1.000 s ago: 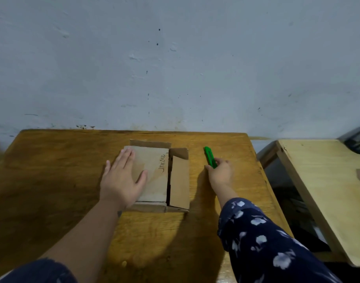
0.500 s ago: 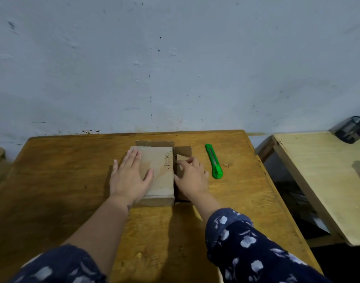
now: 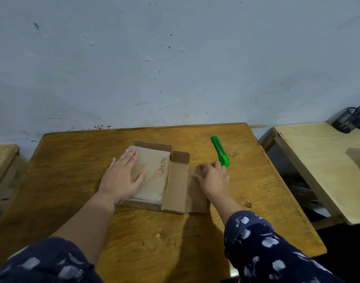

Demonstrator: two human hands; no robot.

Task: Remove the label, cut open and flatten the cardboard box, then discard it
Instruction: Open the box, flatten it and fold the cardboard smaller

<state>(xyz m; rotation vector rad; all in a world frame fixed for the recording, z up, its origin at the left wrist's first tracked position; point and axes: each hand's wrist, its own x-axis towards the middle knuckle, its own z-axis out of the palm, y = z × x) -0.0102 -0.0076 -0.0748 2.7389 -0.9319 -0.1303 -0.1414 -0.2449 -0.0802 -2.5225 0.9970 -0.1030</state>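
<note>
The cardboard box (image 3: pixel 154 178) is laid opened out on the wooden counter (image 3: pixel 73 201) under both hands. Its folded main panel is pressed by the left hand (image 3: pixel 122 178), fingers straight and spread wide. Its unfolded side flap is held down by the right hand (image 3: pixel 212 178), fingers extended flat. Just beyond the right hand's fingertips, a green utility knife (image 3: pixel 219 150) is seen lying untouched.

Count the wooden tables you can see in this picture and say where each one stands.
3. The middle table carries the cardboard box and green cutter. A paler table stands at the right. Another table shows at the left edge, mostly cut off.
</note>
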